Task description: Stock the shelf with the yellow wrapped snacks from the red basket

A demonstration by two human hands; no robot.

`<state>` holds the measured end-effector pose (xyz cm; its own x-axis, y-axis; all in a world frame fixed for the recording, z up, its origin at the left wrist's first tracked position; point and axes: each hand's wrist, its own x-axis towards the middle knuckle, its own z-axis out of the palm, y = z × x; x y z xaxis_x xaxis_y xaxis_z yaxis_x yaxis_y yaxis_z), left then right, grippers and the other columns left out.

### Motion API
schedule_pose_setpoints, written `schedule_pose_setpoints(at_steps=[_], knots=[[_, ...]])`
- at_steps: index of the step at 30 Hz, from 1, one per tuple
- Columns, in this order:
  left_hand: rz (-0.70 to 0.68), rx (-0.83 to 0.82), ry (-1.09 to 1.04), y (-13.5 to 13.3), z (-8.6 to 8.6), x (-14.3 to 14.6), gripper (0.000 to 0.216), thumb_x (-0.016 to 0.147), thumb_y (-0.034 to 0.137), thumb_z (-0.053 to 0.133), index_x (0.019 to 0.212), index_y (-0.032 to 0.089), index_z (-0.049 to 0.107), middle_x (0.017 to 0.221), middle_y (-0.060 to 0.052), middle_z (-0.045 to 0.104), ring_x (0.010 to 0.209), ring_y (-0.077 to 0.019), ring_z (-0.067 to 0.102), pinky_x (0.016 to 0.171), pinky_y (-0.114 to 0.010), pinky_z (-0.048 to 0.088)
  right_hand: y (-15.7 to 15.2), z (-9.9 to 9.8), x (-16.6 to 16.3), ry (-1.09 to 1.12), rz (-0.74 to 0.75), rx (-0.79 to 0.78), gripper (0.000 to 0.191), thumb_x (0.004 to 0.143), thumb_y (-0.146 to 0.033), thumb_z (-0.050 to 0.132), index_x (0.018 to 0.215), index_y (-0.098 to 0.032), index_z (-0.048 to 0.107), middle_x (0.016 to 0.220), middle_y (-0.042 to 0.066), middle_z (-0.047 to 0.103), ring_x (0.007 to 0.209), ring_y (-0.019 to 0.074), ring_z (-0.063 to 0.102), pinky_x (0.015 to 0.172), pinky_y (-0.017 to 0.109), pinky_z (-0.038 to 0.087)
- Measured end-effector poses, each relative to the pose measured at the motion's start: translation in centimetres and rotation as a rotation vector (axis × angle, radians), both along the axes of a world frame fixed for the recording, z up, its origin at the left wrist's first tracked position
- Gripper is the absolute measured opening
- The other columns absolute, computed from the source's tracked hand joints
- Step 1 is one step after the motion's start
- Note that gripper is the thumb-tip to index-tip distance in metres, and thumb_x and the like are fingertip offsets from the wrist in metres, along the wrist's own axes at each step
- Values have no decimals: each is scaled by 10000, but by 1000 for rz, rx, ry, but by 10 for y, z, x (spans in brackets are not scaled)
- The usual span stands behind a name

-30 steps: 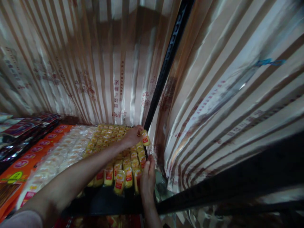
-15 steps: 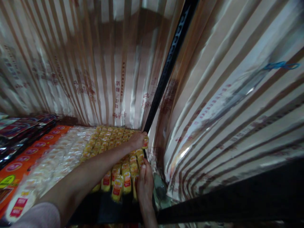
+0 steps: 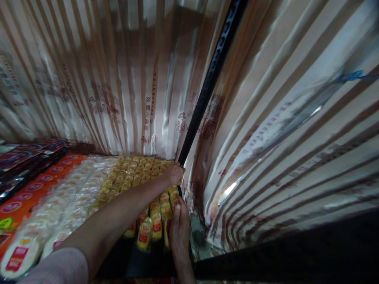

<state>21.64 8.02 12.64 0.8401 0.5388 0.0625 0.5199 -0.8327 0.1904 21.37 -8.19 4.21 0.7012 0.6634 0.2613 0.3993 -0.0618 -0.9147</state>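
Observation:
My left hand reaches far forward over rows of small yellow packets with red labels. Its fingers are curled down at the far right end of the rows, beside the black shelf upright; what they grip is hidden. My right hand lies close in, palm down, fingers together and pressed on the nearest yellow packets at the front right corner.
Clear bags of pale round cakes lie left of the yellow packets, then orange packs and dark packs. Striped glossy sheeting hangs behind and to the right. A black shelf edge crosses the lower right.
My left hand held a yellow packet up by the upright; it has since lowered it into the far right end of the rows. My right hand slid slightly nearer.

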Motion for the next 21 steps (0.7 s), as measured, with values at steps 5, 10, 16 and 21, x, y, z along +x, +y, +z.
schedule_pose_setpoints(at_steps=[5, 10, 16, 21], knots=[[7, 25, -16, 2, -4, 1, 317, 772, 50, 444, 989, 147, 654, 1032, -127, 578, 937, -209, 554, 795, -314, 482, 0, 0, 0, 0, 13, -25, 556, 883, -514, 270, 1202, -129, 514, 1273, 156, 506, 1201, 238, 429, 1037, 422, 284], [35, 13, 12, 0, 1, 3, 300, 805, 81, 429, 998, 131, 652, 1044, -147, 577, 929, -213, 567, 791, -308, 482, 0, 1, 0, 22, 20, -26, 568, 885, -514, 255, 1217, -122, 498, 1274, 156, 506, 1206, 236, 426, 1042, 421, 273], [89, 10, 34, -3, 10, 0, 291, 771, 72, 475, 1027, 98, 612, 1052, -150, 574, 979, -226, 559, 802, -297, 472, 0, 0, 0, 73, 3, -22, 576, 883, -513, 259, 1237, -117, 482, 1308, 154, 479, 1229, 234, 403, 1055, 418, 251], [86, -3, 56, -1, 13, 0, 280, 749, 73, 509, 1012, 92, 602, 1003, -142, 602, 918, -217, 592, 743, -268, 479, 1, 4, -1, 109, -24, -36, 582, 884, -511, 257, 1273, -123, 452, 1337, 151, 452, 1254, 234, 378, 1047, 414, 260]])
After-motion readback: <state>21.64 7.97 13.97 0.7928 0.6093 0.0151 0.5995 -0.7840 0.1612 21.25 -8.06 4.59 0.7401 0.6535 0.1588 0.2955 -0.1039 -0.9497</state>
